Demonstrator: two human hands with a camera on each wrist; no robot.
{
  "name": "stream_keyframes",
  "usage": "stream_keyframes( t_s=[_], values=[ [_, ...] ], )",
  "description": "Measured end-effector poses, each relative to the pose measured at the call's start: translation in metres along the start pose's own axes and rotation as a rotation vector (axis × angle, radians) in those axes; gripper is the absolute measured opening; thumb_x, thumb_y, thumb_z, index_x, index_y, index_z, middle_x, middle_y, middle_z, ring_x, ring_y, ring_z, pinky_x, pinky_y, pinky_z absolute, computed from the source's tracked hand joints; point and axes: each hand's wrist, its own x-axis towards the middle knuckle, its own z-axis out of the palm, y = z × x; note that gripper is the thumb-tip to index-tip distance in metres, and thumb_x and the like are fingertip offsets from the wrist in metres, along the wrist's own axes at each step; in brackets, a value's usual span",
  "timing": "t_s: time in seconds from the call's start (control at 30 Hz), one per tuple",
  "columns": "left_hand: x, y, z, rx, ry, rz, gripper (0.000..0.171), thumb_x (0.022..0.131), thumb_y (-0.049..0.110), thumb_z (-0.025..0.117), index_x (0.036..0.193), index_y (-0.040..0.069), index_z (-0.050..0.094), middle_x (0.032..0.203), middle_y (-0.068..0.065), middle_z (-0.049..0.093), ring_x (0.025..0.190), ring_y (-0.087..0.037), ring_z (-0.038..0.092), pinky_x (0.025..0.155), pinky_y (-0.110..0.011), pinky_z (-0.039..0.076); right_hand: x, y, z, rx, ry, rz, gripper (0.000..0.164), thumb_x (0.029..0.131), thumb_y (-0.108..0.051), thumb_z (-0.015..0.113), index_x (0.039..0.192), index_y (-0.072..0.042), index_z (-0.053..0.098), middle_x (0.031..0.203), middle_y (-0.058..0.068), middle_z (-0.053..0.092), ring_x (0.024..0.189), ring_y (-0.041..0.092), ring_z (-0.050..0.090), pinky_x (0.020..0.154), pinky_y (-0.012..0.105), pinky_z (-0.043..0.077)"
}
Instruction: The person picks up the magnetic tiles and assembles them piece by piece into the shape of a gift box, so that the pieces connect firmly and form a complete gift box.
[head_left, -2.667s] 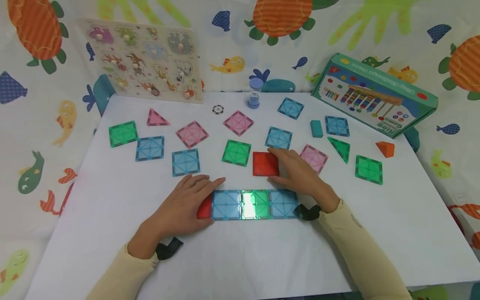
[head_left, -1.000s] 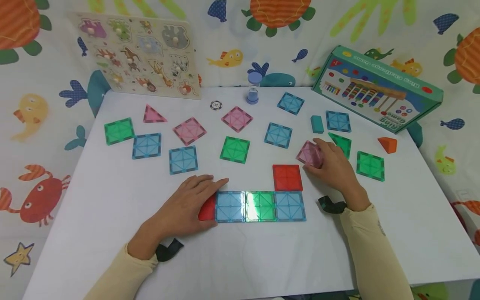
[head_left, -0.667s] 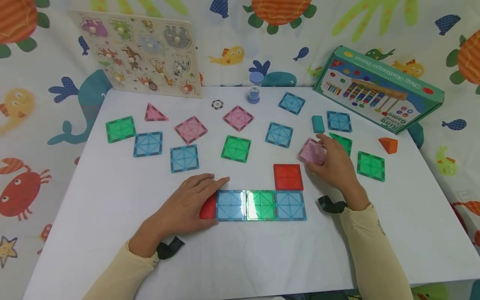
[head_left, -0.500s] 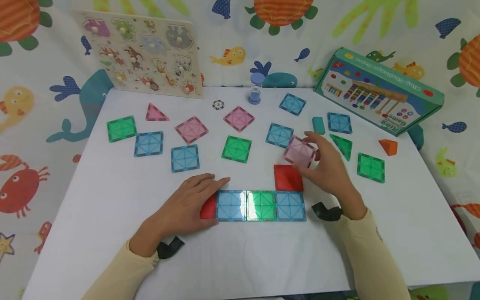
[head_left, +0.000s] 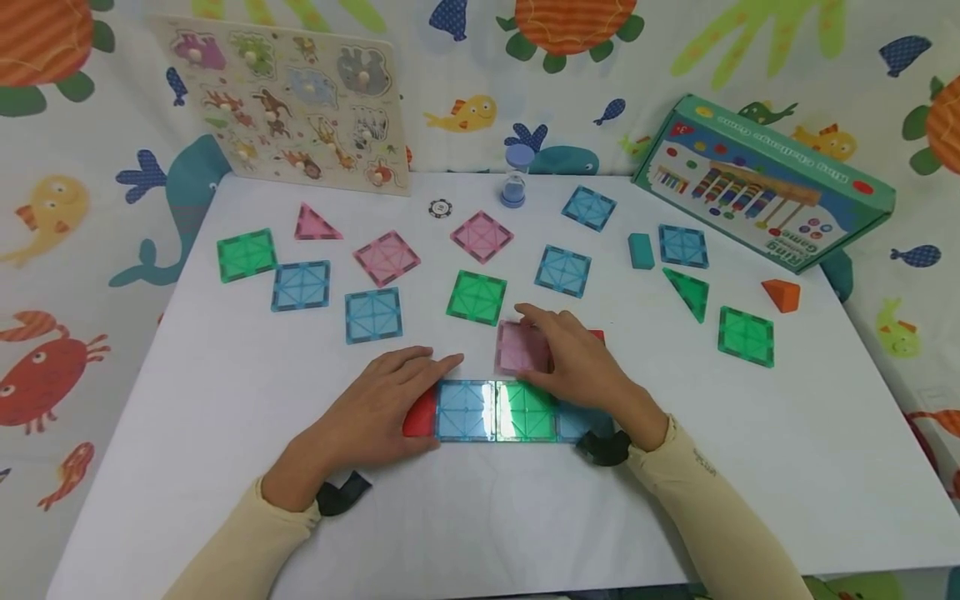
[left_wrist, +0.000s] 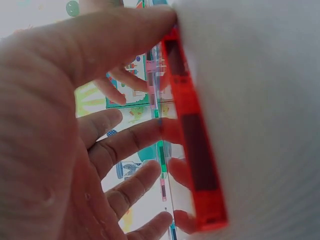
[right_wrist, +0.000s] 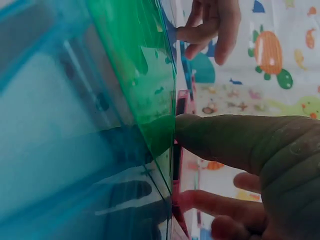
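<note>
Row: red tile point(head_left: 421, 414), blue tile point(head_left: 465, 411), green tile point(head_left: 526, 412) and second blue tile point(head_left: 576, 422) run from 9 to 3 o'clock, presumably laid straight to give a shared upper edge.
Left hand point(head_left: 375, 407): spread over the red tile at the row's 9 o'clock end, fingers loose, thumb at its near side; probably a light brace against sliding.
Right hand point(head_left: 588, 362): thumb and fingers clamped on opposite edges of the pink tile, likely to keep it flat and steerable.
Pink tile point(head_left: 517, 346): at 12 o'clock of the green tile, roughly square to it (whether their edges meet, I cannot tell).
Other red tile point(head_left: 597, 335): mostly hidden behind the right hand, at the pink tile's 3 o'clock.
Loose tiles: scattered from 10 to 2 o'clock across the table point(head_left: 480, 525), perhaps spread out for easy picking.
</note>
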Motion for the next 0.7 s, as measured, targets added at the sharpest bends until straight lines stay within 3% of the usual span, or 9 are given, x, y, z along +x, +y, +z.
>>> stream_keyframes(
  t_s=[0.2, 0.33, 0.5, 0.7],
  values=[
    [-0.002, -0.001, -0.001, -0.003, 0.001, -0.011, 0.112, 0.061, 0.049, 0.084, 0.151, 0.035, 0.018, 0.144, 0.002, 0.039, 0.135, -0.02, 0.026, 0.099, -0.045, 0.041, 0.001, 0.002, -0.004, 0.047, -0.031, -0.019, 0.084, 0.076, -0.042, 0.077, 0.145, -0.017, 0.035, 0.126, 0.0, 0.058, 0.096, 0.016, 0.048, 0.065, 0.026, 0.047],
    [-0.002, -0.001, 0.0, -0.013, -0.006, -0.016, 0.113, 0.06, 0.049, 0.085, 0.15, 0.035, 0.018, 0.144, 0.003, 0.039, 0.136, -0.02, 0.026, 0.097, -0.045, 0.043, 0.01, 0.002, -0.015, 0.028, -0.022, -0.031, 0.082, 0.079, -0.04, 0.075, 0.145, -0.017, 0.033, 0.131, 0.003, 0.055, 0.108, 0.021, 0.049, 0.076, 0.034, 0.052],
    [-0.003, -0.001, 0.0, -0.008, -0.005, -0.018, 0.114, 0.059, 0.049, 0.086, 0.15, 0.035, 0.018, 0.144, 0.004, 0.039, 0.135, -0.019, 0.026, 0.097, -0.045, 0.044, 0.046, -0.006, -0.024, -0.057, -0.028, 0.004, 0.081, 0.08, -0.038, 0.074, 0.146, -0.018, 0.032, 0.138, 0.007, 0.049, 0.121, 0.026, 0.045, 0.089, 0.047, 0.049],
    [-0.003, 0.0, 0.001, -0.01, -0.001, -0.007, 0.114, 0.06, 0.049, 0.085, 0.15, 0.035, 0.018, 0.144, 0.004, 0.039, 0.135, -0.019, 0.027, 0.1, -0.045, 0.041, 0.092, -0.015, -0.01, -0.226, -0.175, 0.074, 0.088, 0.079, -0.044, 0.073, 0.148, -0.016, 0.026, 0.136, 0.013, 0.048, 0.119, 0.029, 0.047, 0.088, 0.046, 0.05]
  ],
)
